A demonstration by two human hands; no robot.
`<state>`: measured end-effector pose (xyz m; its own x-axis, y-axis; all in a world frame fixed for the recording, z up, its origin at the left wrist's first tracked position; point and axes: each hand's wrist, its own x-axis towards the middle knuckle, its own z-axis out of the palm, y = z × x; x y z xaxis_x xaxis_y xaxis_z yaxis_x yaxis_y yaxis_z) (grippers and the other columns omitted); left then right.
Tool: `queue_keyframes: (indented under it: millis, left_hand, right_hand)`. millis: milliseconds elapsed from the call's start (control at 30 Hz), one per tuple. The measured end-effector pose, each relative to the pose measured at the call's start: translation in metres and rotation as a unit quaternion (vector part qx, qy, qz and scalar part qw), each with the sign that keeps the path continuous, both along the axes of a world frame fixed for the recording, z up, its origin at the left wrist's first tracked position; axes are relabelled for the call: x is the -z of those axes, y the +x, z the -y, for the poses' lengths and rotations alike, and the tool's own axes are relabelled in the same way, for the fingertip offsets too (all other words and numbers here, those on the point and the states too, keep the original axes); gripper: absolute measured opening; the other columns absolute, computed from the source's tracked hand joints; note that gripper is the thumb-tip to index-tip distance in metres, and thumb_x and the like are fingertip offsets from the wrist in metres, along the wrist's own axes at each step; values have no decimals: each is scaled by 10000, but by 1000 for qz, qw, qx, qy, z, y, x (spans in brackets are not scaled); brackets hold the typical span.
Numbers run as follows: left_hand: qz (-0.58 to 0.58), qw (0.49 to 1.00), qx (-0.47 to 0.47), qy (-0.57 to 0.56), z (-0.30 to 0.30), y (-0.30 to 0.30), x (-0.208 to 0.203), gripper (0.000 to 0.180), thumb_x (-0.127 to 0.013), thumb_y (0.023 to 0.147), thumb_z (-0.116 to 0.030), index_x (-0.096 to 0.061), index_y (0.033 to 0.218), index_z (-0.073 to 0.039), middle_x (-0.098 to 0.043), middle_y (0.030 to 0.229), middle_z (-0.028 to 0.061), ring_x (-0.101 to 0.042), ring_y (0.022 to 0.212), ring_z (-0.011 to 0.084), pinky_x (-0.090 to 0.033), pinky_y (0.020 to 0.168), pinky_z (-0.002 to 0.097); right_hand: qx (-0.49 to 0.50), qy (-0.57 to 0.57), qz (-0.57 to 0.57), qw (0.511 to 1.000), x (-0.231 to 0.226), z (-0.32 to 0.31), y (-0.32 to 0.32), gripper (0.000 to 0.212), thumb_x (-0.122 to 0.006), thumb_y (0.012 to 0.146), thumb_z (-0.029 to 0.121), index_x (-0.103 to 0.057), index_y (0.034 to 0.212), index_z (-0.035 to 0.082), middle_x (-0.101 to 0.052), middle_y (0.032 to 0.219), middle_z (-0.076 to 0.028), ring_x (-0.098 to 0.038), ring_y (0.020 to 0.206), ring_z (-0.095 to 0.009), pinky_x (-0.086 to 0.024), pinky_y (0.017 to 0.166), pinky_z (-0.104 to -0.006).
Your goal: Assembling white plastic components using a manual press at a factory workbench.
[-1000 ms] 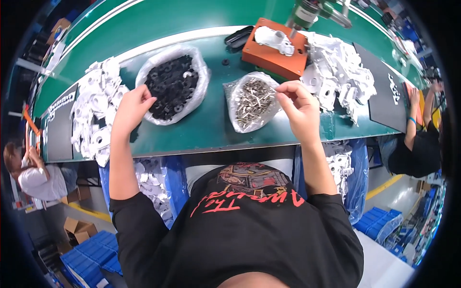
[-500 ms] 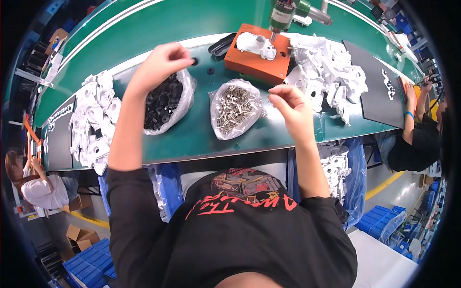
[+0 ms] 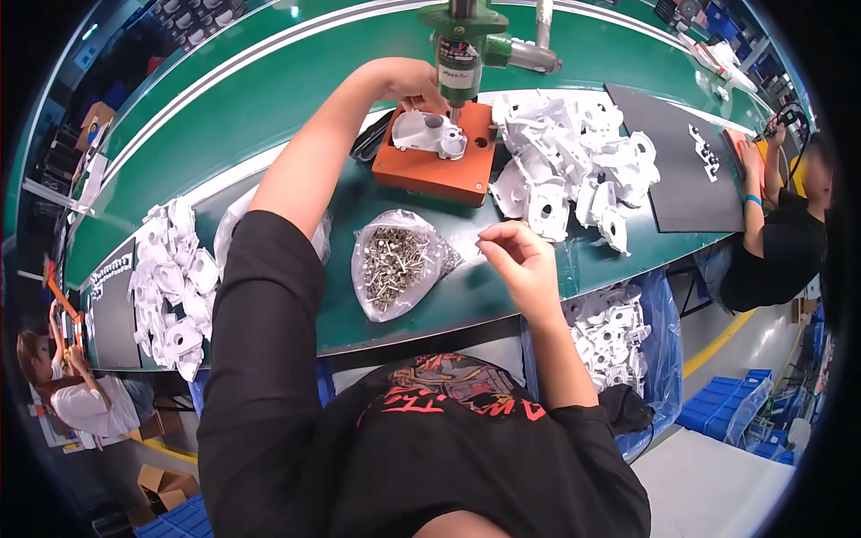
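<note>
the screws point(image 3: 395, 262) look like shiny metal, their bag point(image 3: 430, 276) wrinkly plastic. the orange block point(image 3: 426, 182) looks smooth. the black shirt point(image 3: 421, 471) is dull cloth.

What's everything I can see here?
Bench: one, green, middle
Block: one, orange, on the bench
Moulded piece: one, white, on the block
Powered tool: one, green, above the block
Screws or pins: many, silver, in a clear bag
Second bag: one, whitish, behind left arm
Loose pieces: two heaps, white, left and right
Mats: two, dark, outside the heaps
Case: one, black, left of block
Bin: at least one, blue-lined, lower right
Crates: several, blue, lower corners
Co-workers: two, black or white tops, outer sides
Left hand: one, bare, by the tool
Right hand: one, bare, beside clear bag
</note>
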<state>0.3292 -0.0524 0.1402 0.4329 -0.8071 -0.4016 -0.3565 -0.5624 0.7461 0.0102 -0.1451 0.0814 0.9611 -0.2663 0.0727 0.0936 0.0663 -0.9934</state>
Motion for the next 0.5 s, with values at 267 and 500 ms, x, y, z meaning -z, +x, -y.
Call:
queue_keyframes:
  millis: [267,500]
  left_hand:
    - [49,984,74,153,28,-2,-11,195,-743,746,-181,-658,902,-101,-585,726,1,-487,610,114,-470,617,307]
    - [11,986,73,152,32,4,-5,312,-800,676,-173,-638,935,-110,-617,759,17,-509,615,128,-474,636,306]
  right_hand:
    - [-25,24,6,999,0,3,13,104,-616,836,11,-607,939,1,-611,886,-20,-562,806,-66,-447,730,-205]
    - [-32,26,-4,999,-2,3,22,106,-612,841,19,-604,945,3,-608,885,-9,-557,801,-61,-443,728,-199]
